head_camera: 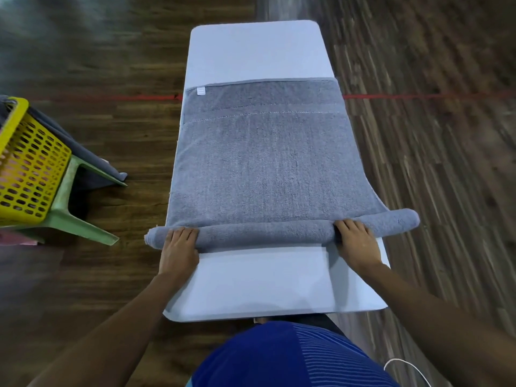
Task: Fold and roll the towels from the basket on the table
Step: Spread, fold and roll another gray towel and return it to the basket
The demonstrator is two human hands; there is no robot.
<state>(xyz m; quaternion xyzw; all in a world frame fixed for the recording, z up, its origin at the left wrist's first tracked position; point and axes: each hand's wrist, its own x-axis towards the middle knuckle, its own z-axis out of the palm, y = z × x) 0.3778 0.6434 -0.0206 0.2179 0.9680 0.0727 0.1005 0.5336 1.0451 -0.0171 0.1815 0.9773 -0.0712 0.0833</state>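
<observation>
Nearest the camera is the person's blue shirt [268,356], and just beyond it a bare strip of the white table [265,280] lies between the body and the hands. The left hand [180,243] and the right hand [357,241] both rest on the rolled near end of a grey towel [262,169], with the fingers bent over the top of the roll [265,233] and the palms behind it on the near side. The roll's long axis runs across the table from side to side. One end pokes out just past the left hand, and the other reaches well past the right hand and overhangs the table edge. Beyond the fingertips the unrolled part of the towel lies flat on the table, its long axis pointing straight away from the hands along the table's length. A stitched band crosses it near the far end, and a small white label [201,91] sits at the far corner on the left hand's side. Past that edge the tabletop is bare white. Well out to the left of the left hand a yellow basket [30,169] sits on a green stool [72,219] with grey cloth draped at its far side.
</observation>
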